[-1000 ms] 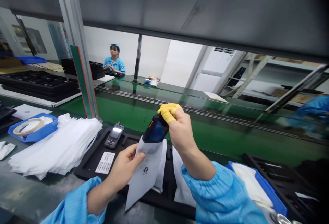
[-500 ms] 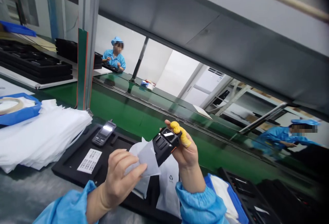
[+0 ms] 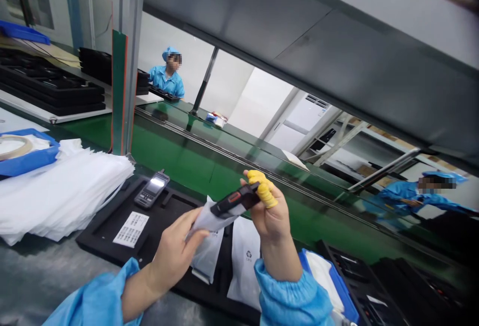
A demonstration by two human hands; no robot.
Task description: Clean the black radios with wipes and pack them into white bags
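Note:
My right hand [image 3: 272, 218], with yellow finger cots on some fingers, grips a black handheld radio [image 3: 236, 199] by one end. Its narrow side with an orange-red patch faces me. The radio's other end sits inside a white pouch [image 3: 209, 220], which my left hand [image 3: 174, 251] pinches between thumb and fingers. Below both hands lies a black foam tray [image 3: 97, 238]. In it rest another radio [image 3: 151, 190] with a lit screen, a sheet of printed labels [image 3: 130, 229], and two white pouches, one with a recycling mark [image 3: 245, 261].
A fanned stack of white pouches [image 3: 71, 186] lies left, near a blue bin [image 3: 48, 159] with a tape roll. To the right are a blue tray [image 3: 346, 291] and black trays [image 3: 348, 261]. A metal post [image 3: 127, 66] and overhead shelf [image 3: 262, 21] frame the bench. Two co-workers sit beyond.
The radio has turned from its broad face to its narrow side, and the pouch has tilted with it. My left fingers have come closer together around the pouch.

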